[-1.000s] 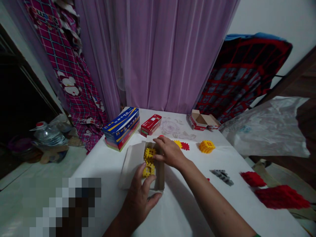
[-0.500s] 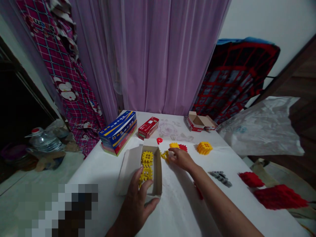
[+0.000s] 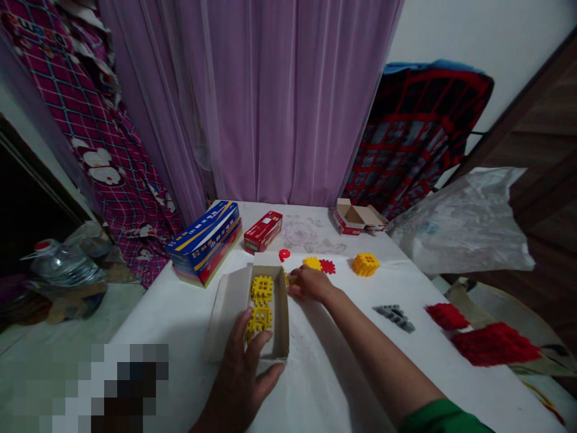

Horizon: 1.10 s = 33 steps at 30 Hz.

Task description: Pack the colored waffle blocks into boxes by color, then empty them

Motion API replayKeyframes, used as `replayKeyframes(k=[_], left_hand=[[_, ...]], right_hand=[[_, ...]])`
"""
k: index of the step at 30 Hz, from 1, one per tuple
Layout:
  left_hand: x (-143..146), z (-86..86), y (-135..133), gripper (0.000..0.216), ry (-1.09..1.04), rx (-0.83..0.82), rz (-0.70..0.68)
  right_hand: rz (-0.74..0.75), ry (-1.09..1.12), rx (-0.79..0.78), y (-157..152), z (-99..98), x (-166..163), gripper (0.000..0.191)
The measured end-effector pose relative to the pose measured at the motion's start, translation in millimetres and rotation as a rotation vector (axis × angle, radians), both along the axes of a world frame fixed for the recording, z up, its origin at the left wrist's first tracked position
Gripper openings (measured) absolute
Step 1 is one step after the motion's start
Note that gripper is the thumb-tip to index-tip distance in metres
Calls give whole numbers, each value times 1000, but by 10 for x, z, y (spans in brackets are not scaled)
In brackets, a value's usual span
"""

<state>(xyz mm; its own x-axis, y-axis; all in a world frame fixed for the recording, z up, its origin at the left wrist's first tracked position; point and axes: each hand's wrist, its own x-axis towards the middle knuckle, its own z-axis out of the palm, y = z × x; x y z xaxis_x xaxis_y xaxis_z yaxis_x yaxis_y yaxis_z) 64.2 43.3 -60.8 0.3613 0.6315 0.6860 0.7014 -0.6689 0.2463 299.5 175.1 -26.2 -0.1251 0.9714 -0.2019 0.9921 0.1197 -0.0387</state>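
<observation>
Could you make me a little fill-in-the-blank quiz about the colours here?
The toothed pieces inside the nearest open box are ____.
The closed box beside the blue-topped box is mostly ____.
The right sleeve is ____.
The cluster between the right arm and the red stacks is ____.
Missing words: yellow; red; green; grey.

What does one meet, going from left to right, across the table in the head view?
Blue box → yellow blocks inside the pale box → right hand → yellow stack → grey blocks → red blocks.
</observation>
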Motion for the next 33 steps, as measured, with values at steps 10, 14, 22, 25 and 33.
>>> replayKeyframes(k=[10,14,22,25,33], left_hand=[[-21,-24,4,46,-29,-20,10],[-28,-34,-4,64,-79,-57,50],[7,-33,-41,89,-137,-154,84],[11,-23,-41,89,-141,-137,72],[19,-20,-23,102,-143,-91,81]], right_hand=[[221,-212,-68,481,116,640,70],[263,-270,-71,544,64,605,64],[212,-232,-7,207,307,566,59],[216,-46,78,-73,597,460,61],[558,41,48,-660,1053,-462,56]])
